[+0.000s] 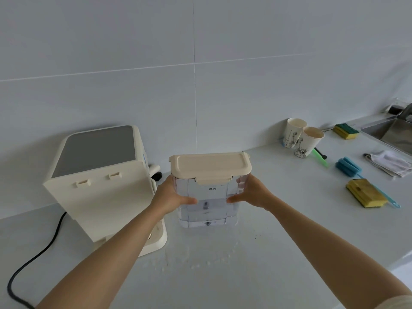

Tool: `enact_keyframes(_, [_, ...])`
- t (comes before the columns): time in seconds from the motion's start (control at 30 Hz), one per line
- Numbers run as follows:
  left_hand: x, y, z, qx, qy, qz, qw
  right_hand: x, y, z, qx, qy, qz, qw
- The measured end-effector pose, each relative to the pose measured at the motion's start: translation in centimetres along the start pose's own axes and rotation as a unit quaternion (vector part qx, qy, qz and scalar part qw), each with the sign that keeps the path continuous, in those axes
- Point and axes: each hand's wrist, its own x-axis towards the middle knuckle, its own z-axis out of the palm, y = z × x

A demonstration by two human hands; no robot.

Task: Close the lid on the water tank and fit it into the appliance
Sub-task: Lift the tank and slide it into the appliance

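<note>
both hands gripped the clear water tank [207, 204] from either side, left hand [172, 195] on its left wall with thumb across the front, right hand [250, 194] on the right wall, thumb likewise; fingers wrapped behind, mostly hidden. tank was held upright at centre of the bench [223, 275], whether its base touched the bench could not be told. cream lid [210, 167] sat flat on top, front latch tab down. water filled the lower part. appliance [100, 181], one cream box with grey top, stood just left of the tank, its back panel facing the camera with two slots; left forearm crossed in front of its base. one black power cord [33, 257] ran off to the lower left. water droplets [200, 259] were scattered on the bench in front of the tank. to the right, well apart: two paper cups [301, 137] side by side touching, one green stick-like item [320, 156] behind them, two yellow-green sponges [365, 192], one near the sink [396, 134] and one nearer, one blue sponge brush [349, 167] with long handle, one white cloth [389, 162]. bench was pale grey, smooth; wall was large pale tiles [200, 63].
</note>
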Motion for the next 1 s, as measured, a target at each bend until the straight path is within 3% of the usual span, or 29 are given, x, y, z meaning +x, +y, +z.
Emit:
enact_keyframes(0.33, [-5.7, 1.1, -6.5, -0.016, 0.074, -0.015, 0.997, -2.4, -7.7, 0.7, -0.032, -0.029, -0.071, 0.997])
enact_keyframes(0.73, [-11.6, 0.0, -15.2, -0.065, 0.134, -0.044, 0.988, -2.0, -16.1, 6.8, -0.032, -0.100, -0.136, 0.985])
enact_keyframes(1.0, [-12.4, -1.5, -18.6, -0.066, 0.151, -0.075, 0.983, -1.1, -18.7, 10.1, 0.013, -0.132, -0.147, 0.980])
